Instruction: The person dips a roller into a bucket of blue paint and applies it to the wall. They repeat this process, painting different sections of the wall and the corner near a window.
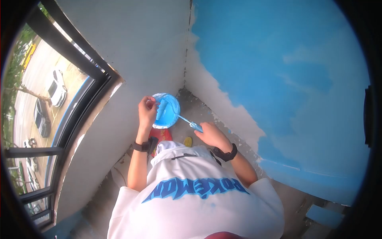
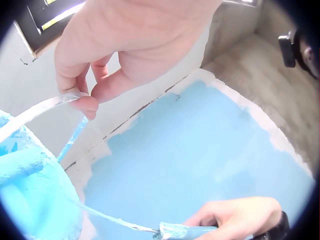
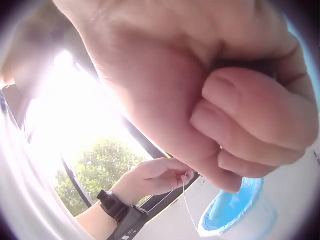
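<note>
Left hand: (image 1: 147, 112) near the middle of the head view, thumb and fingertips pinched together on the bucket handle (image 2: 37, 112).
Right hand: (image 1: 213, 136) right of centre there, fingers curled tightly round the roller grip (image 2: 175, 231).
Bucket: (image 1: 178, 108) at the middle of the head view, blue paint (image 1: 170, 116) inside.
Roller: (image 2: 20, 166) its head in the bucket, at the left edge of the left wrist view.
Wall: (image 1: 254, 59) patchily blue, upper right of the head view.
</note>
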`<state>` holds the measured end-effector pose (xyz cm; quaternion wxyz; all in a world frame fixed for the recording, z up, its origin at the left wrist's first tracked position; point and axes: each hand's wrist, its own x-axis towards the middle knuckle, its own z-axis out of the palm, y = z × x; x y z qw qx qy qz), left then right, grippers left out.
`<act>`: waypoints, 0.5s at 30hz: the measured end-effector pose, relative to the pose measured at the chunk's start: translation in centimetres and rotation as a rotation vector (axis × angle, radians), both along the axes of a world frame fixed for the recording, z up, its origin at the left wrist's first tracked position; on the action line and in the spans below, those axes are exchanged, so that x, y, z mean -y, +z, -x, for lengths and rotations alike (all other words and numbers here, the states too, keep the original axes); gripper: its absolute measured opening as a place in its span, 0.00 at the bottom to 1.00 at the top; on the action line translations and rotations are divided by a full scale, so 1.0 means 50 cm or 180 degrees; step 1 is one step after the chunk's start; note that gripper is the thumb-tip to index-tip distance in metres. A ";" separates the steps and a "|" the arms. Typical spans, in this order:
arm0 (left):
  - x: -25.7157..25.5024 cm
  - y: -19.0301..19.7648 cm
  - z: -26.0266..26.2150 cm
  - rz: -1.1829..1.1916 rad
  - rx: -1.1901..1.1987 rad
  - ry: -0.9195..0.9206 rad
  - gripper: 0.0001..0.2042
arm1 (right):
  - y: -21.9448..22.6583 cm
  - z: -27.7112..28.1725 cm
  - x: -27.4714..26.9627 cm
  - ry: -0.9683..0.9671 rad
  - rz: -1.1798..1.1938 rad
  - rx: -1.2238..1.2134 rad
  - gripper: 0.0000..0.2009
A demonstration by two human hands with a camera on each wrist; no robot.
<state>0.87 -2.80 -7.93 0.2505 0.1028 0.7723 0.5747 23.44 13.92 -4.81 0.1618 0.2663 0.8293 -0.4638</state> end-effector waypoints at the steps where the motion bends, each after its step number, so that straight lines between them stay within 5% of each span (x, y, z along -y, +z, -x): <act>1: 0.003 -0.006 0.002 -0.0055 -0.0147 0.0001 0.06 | -0.019 0.024 -0.004 0.0170 -0.0105 -0.0069 0.16; 10: 0.053 -0.062 0.039 -0.0278 -0.0199 0.0397 0.04 | -0.153 0.265 0.002 0.1583 -0.0658 -0.0339 0.17; 15: 0.054 -0.094 0.039 -0.0425 -0.0251 0.0275 0.05 | -0.222 0.321 0.020 0.1696 -0.0630 0.0012 0.19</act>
